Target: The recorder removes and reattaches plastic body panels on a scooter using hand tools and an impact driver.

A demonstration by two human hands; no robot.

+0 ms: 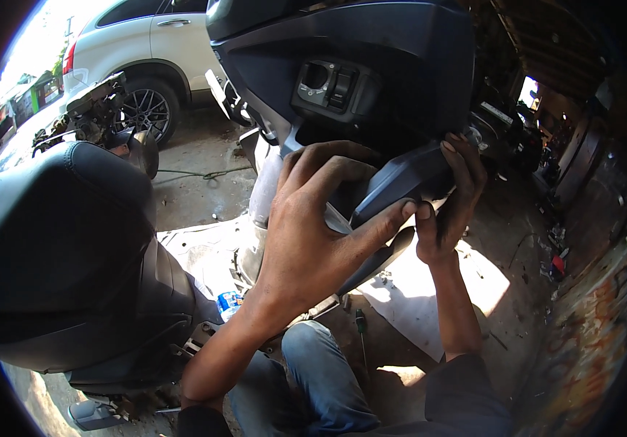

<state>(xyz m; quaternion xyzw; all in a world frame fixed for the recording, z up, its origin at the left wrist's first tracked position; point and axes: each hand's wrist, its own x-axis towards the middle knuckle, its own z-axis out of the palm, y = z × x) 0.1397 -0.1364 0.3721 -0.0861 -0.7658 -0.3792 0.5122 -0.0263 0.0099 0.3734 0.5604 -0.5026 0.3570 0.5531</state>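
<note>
Below a dark fairing (415, 44), the right hand (462, 207) is gripping a panel (406, 173) by its right end. The left hand (302, 226) is laying a thumb along the near edge, finger grip unclear.

Likely motorbike workshop: scooter seat (58, 233), dark body panels (409, 173), screwdriver (360, 319) on grimy floor (200, 195).

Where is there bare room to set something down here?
The pale, flat floor patch looks mostly bare between the dark-handled, slim screwdriver and the right forearm. Grey concrete floor shows between the white car and the black padded seat, crossed by a thin cord. Crowded: the angular dark plastic panel, with the left hand and right hand around it.
</note>
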